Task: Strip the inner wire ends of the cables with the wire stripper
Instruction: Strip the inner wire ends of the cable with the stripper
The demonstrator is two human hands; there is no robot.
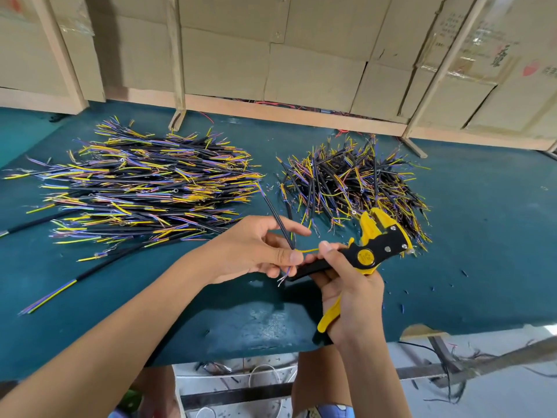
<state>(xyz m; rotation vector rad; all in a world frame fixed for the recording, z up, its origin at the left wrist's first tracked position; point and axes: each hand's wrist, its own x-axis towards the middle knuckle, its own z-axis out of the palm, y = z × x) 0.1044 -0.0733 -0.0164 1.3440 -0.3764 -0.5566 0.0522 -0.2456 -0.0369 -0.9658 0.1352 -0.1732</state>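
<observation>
My left hand (256,248) pinches a short black cable (275,214) that slants up and away from me, with coloured inner wires at both ends. One yellow inner wire (307,251) bends right from my left thumb toward my right fingertips. My right hand (349,285) grips the yellow and black wire stripper (370,251), whose jaws point up and right over the table. Thin bare strands hang below my left fingers.
A large pile of black cables (144,185) with yellow and purple ends lies at the left of the green table (482,236). A smaller pile (355,179) lies behind the stripper. Longer cables lie at the near left. Insulation scraps dot the right. Cardboard boxes form the back wall.
</observation>
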